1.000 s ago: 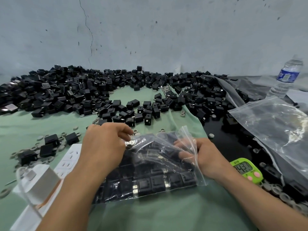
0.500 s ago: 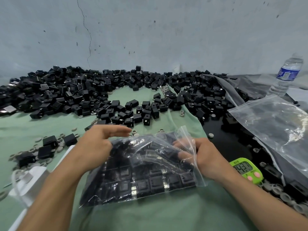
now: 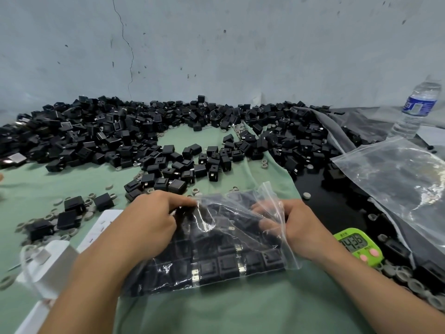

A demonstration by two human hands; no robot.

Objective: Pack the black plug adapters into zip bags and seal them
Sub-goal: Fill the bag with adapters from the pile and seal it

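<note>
The bag (image 3: pixel 216 237), packed with rows of adapters (image 3: pixel 226 266), lies on the green cloth (image 3: pixel 216 309) right in front of you. Your left hand (image 3: pixel 154 218) pinches its far left edge with curled fingers, and your right hand (image 3: pixel 296 227) grips its right end. The loose pile (image 3: pixel 144 131) lies beyond, and a timer (image 3: pixel 356 247) sits just beside your right wrist.

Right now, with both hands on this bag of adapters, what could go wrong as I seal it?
The zip bag looks unsealed at the edge the right hand grips; tilting it that way could spill the adapters. It seems crammed, so metal prongs might block the zip or poke the film where the left hand pinches. The green timer sits close to the right wrist and could get knocked.
</note>
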